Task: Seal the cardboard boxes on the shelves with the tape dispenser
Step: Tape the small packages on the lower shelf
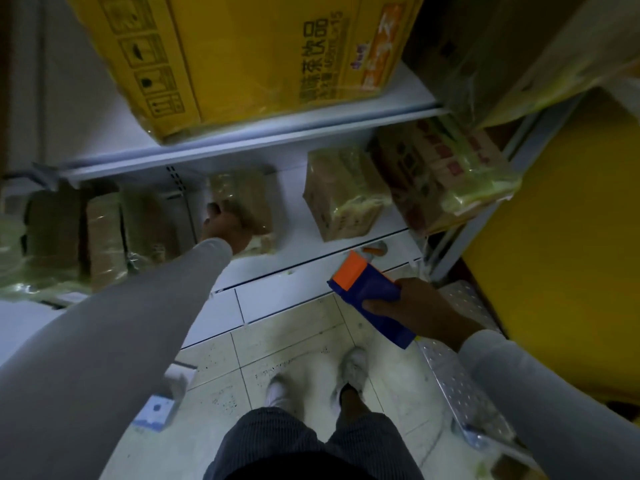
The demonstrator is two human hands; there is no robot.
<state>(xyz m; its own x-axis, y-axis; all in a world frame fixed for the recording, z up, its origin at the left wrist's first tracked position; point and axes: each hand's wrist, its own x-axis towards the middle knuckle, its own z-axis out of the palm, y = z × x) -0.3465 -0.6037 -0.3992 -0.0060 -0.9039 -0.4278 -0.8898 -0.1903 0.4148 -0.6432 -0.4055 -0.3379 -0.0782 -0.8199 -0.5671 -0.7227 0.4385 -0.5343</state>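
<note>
**Left hand on a lower-shelf box, tape dispenser held in the right**

One large yellow printed cardboard box (249, 60) sits on the upper white metal shelf (263, 140), at 12 o'clock. On the lower white shelf (294, 223) three tape-wrapped brown cardboard boxes show plainly: a small one (246, 206) near the centre, a second (346, 194) at 2 o'clock of it, and a larger one with red print (446, 174) at 3 o'clock, just beside the second. At 9 o'clock stand more wrapped brown packs (104, 233), pressed together; their count is unclear. What the boxes hold cannot be seen.

The left hand (225, 230), in a grey sleeve (121, 323), reaches to the small centre box with fingers curled on its near top edge. The right hand (422, 310), well apart at 4 o'clock, grips the one blue and orange plastic tape dispenser (367, 292) above the tiled floor (298, 351), clear of every box. Two pale shoes (353, 368) stand at 6 o'clock.
</note>
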